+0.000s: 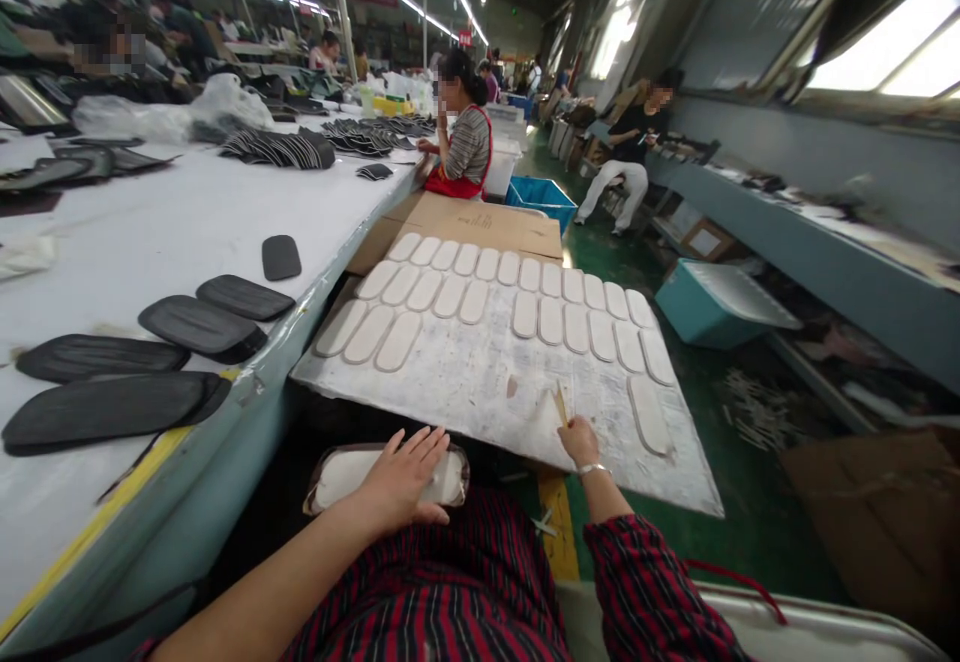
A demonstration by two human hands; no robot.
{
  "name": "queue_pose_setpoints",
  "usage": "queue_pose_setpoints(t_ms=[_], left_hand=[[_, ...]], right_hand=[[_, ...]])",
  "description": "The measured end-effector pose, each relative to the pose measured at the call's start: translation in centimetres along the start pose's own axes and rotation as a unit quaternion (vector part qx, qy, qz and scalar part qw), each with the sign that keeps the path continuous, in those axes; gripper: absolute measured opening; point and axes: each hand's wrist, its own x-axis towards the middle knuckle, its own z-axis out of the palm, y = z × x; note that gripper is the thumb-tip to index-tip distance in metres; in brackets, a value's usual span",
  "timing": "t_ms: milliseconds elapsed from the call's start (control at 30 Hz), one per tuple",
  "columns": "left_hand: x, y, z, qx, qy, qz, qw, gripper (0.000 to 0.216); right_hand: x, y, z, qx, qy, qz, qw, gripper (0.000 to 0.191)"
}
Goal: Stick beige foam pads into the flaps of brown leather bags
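Note:
My left hand [405, 477] lies flat, fingers stretched out, across an oblong brown-rimmed tray [345, 472] with a white filling or pad, low in front of my lap. The hand covers part of it. In my right hand [581, 442] is a thin yellowish brush [561, 406], held over the near part of a white-smeared board [465, 392]; its tip is hard to make out. Rows of pale oval pieces [450, 295] lie on the board. A single oval piece [649, 414] is to the right of the brush.
At left a white table [187, 212] bears black oval pieces [112, 410] and stacked dark pieces [277, 147]. Cardboard [487, 222] is behind the board. A co-worker [469, 132] sits beyond; another person [630, 142] sits at right. A teal bin [720, 302] stands right.

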Motion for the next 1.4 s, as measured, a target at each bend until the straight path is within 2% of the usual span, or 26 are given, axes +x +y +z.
queue_pose_setpoints(t_ms=[67,133,267,367,433,500,667,833,1067,1400], left_hand=[[0.0,-0.3,-0.1,0.001,-0.014,0.001,1.000,0.096],[-0.1,-0.7,-0.4,0.001,-0.025,0.004,1.000,0.094],[-0.6,-1.2,-0.8,-0.006,-0.040,0.028,0.999,0.089],[-0.7,-1.1,-0.9,-0.010,-0.035,0.030,0.999,0.106],[-0.7,-0.8,-0.8,-0.005,-0.025,0.019,0.999,0.116],[-0.6,-0.4,-0.5,0.002,-0.022,0.010,1.000,0.116],[-0.1,0.3,-0.3,0.018,-0.022,-0.011,1.000,0.111],[0.3,0.4,-0.2,0.012,-0.004,-0.021,1.000,0.117],[0.4,0.5,-0.3,-0.010,-0.004,-0.017,1.000,0.114],[0.3,-0.1,0.2,-0.027,0.024,0.002,0.999,0.112]], right_hand=[[-0.7,-0.8,0.7,0.029,-0.021,0.005,0.999,0.020],[-2.1,-1.8,0.9,0.063,-0.046,-0.024,0.997,0.024],[-5.8,-4.1,-0.3,0.142,-0.129,-0.167,0.967,0.049],[-7.4,-5.8,-1.2,0.103,-0.165,-0.245,0.950,0.038],[-7.5,-7.0,-1.2,0.025,-0.158,-0.232,0.960,0.047],[-7.1,-8.2,-0.9,-0.027,-0.145,-0.211,0.966,0.053],[-5.5,-10.8,0.0,-0.054,-0.140,-0.216,0.965,0.048],[-4.9,-12.7,0.7,-0.071,-0.120,-0.203,0.969,0.060],[-5.5,-13.5,1.4,-0.084,-0.070,-0.183,0.977,0.060],[-6.6,-13.4,1.7,-0.070,-0.032,-0.167,0.983,0.058]])
